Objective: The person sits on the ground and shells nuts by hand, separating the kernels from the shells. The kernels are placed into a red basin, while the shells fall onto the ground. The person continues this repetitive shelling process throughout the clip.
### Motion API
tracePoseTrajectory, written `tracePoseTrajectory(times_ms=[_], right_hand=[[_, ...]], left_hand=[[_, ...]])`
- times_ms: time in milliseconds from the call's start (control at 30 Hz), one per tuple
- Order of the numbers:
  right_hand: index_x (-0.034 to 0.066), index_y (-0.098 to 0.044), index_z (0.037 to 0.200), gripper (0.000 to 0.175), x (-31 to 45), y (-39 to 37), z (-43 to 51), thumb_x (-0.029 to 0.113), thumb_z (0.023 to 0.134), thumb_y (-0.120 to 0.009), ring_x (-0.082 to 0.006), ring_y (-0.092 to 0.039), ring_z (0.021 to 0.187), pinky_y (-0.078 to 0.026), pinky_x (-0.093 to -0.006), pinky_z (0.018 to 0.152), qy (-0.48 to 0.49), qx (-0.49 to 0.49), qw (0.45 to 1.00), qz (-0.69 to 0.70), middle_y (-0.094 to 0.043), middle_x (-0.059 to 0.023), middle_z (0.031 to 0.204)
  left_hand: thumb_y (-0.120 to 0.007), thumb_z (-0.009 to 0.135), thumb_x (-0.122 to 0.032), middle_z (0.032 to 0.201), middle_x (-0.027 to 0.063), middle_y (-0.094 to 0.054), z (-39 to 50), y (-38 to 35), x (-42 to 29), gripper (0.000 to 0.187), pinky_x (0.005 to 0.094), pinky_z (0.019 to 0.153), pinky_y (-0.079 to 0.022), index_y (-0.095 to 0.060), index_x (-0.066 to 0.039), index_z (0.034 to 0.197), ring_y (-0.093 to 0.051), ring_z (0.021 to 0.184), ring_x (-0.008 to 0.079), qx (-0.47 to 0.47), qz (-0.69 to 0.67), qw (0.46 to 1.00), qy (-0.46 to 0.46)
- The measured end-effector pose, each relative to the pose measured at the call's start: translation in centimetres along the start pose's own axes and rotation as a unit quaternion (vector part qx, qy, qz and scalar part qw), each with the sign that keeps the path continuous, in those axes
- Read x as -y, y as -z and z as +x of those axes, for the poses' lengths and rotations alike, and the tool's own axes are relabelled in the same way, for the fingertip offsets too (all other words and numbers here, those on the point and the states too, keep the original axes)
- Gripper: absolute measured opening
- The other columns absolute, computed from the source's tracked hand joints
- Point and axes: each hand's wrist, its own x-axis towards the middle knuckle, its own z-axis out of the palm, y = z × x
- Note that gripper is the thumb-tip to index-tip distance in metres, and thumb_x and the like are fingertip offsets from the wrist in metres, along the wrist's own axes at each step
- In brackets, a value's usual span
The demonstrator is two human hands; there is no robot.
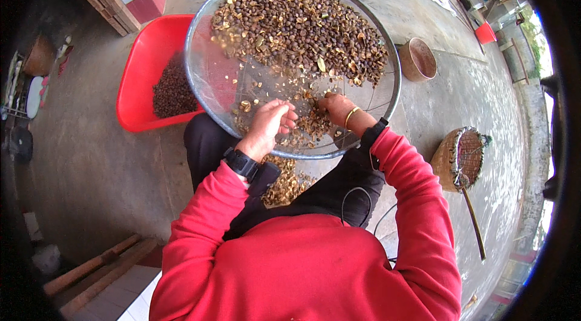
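A large round wire-mesh sieve (397,69) with a metal rim lies in front of me, above my knees. Round brown seeds mixed with split husks (295,26) cover its far half. On the near part of the mesh is a small heap of pale broken husks (316,122). My right hand (339,110) is at this heap, fingers bent down into it; whether it pinches anything is hidden. To the left of the heap, my left hand (272,123) hovers over or rests on the mesh, its fingers loosely curled and nothing visible in them.
A red plastic tub (136,80) holding dark seeds (174,89) stands at the left, partly under the sieve. Discarded husks (286,180) lie between my legs. At the right are a brown bucket (417,60) and a woven basket (447,162) with a stick (474,225). A cable (356,189) loops by my lap.
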Motion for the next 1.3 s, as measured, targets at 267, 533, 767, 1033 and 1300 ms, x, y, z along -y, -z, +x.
tracePoseTrajectory(times_ms=[267, 533, 767, 1033, 1300], right_hand=[[0.0053, -0.064, 0.08, 0.019, 1.3, 0.2, -0.3, 0.021, 0.069, -0.06, -0.0347, -0.06, 0.075, -0.049, -0.0407, 0.069, -0.003, -0.006, 0.997, 0.077, -0.062, -0.0169, 0.077], [0.0064, -0.064, 0.081, 0.022, 1.1, 0.9, 0.4, 0.025, 0.07, -0.059, -0.0345, -0.06, 0.078, -0.049, -0.0414, 0.07, -0.035, 0.048, 0.997, 0.039, -0.063, -0.016, 0.079], [0.0093, -0.065, 0.081, 0.017, -1.1, 1.5, -1.8, 0.016, 0.065, -0.062, -0.027, -0.062, 0.072, -0.049, -0.0344, 0.067, -0.13, 0.034, 0.969, 0.209, -0.064, -0.0112, 0.076], [0.0127, -0.066, 0.078, 0.014, -0.3, -0.9, -4.1, 0.017, 0.066, -0.061, -0.0309, -0.061, 0.072, -0.05, -0.0387, 0.066, -0.078, 0.002, 0.989, 0.129, -0.064, -0.0114, 0.077], [0.008, -0.06, 0.078, 0.017, 0.1, -1.1, -4.5, 0.012, 0.063, -0.065, -0.0269, -0.061, 0.071, -0.049, -0.0345, 0.066, -0.069, 0.009, 0.989, 0.134, -0.062, -0.01, 0.074]], left_hand=[[-0.045, 0.09, -0.022, 0.078, 0.0031, -0.061, 0.0, 0.0, -0.1, 0.019, 0.0219, 0.056, -0.045, -0.056, -0.007, 0.091, -0.058, 0.065, 0.0101, 0.02, -0.003, 1.0, -0.001], [-0.045, 0.089, -0.021, 0.077, 0.0038, -0.061, -0.1, 0.0, -0.3, 0.018, 0.0219, 0.055, -0.045, -0.055, -0.006, 0.092, -0.058, 0.065, 0.0105, 0.043, 0.005, 0.999, 0.014], [-0.046, 0.089, -0.021, 0.077, 0.0047, -0.061, 0.0, 0.1, -0.3, 0.018, 0.0223, 0.053, -0.045, -0.054, -0.006, 0.092, -0.058, 0.064, 0.0113, 0.05, -0.006, 0.999, 0.019], [-0.046, 0.089, -0.021, 0.076, 0.0048, -0.061, -0.1, 0.1, -0.4, 0.018, 0.0223, 0.053, -0.046, -0.054, -0.006, 0.092, -0.058, 0.064, 0.0115, 0.05, -0.003, 0.998, 0.025], [-0.045, 0.089, -0.021, 0.076, 0.0058, -0.061, -0.1, -0.2, -0.5, 0.019, 0.0232, 0.052, -0.046, -0.054, -0.005, 0.092, -0.058, 0.062, 0.0118, 0.052, 0.001, 0.998, 0.042]])
